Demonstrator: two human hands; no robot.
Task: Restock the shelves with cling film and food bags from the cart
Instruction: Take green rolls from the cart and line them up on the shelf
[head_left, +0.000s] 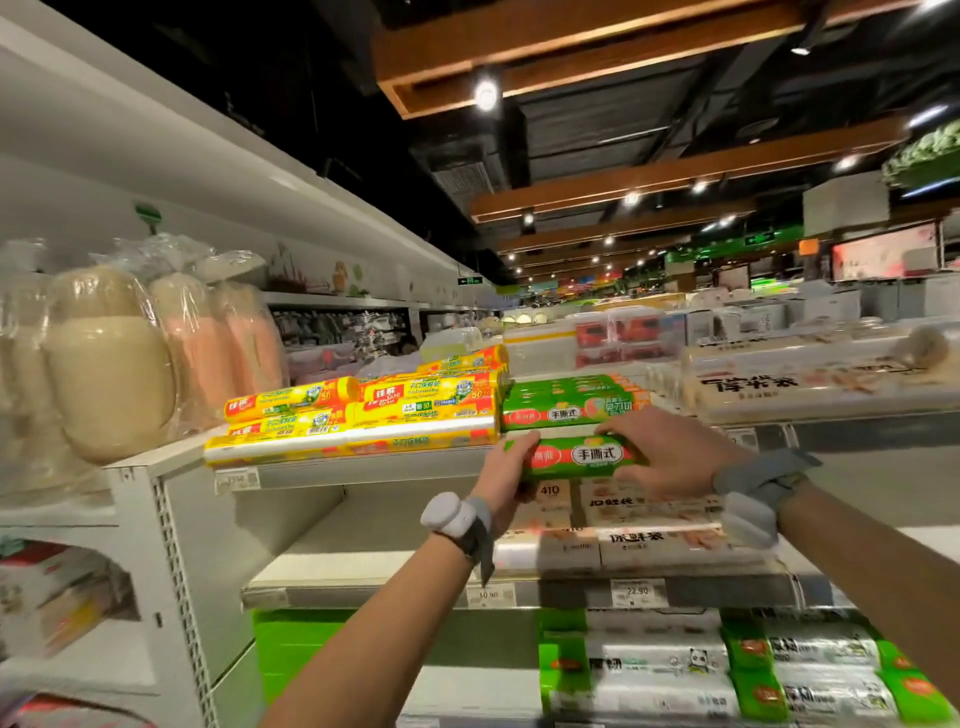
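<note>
1. A glossy green roll (579, 457), cylindrical and plastic-wrapped, is grasped at its ends by the left hand (504, 473) and the right hand (670, 452).
2. It is held just before the white metal top shelf (374, 467), below stacked green rolls (566, 405).
3. Yellow rolls (363, 415) are stacked alongside.

Hidden and blurred
My left hand (506, 467) and right hand (675, 452) cover both ends of the green roll (582, 456); I can't read the blurred price tag (237, 479) at far left.
</note>
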